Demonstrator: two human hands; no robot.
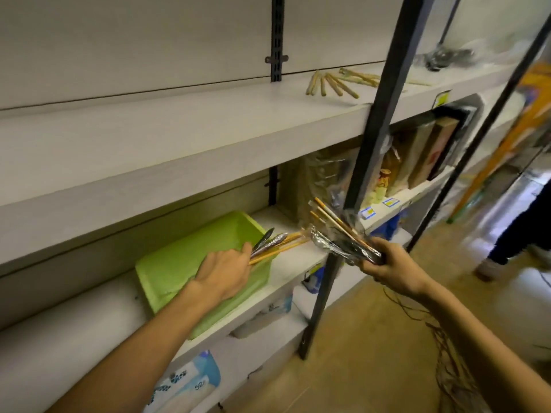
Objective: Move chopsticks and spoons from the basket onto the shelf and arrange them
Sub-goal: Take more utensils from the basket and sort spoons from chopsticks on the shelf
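A green basket [179, 263] sits on the middle white shelf [292, 263]. My left hand [223, 272] reaches into the basket and grips a bundle of wooden chopsticks and wrapped spoons [274, 244] that sticks out over its right rim. My right hand [393, 266] is raised in front of the shelf and holds a second bundle of chopsticks and plastic-wrapped spoons [337, 231], pointing up and left. On the upper shelf [179, 135] lie several wrapped chopstick packs [331, 83], fanned out.
A dark metal post [369, 144] stands just behind my right hand. Boxes and packaged goods [417, 156] fill the middle shelf to the right. Blue-white packs [190, 380] sit on the bottom shelf. A person's legs [518, 234] stand on the floor at right.
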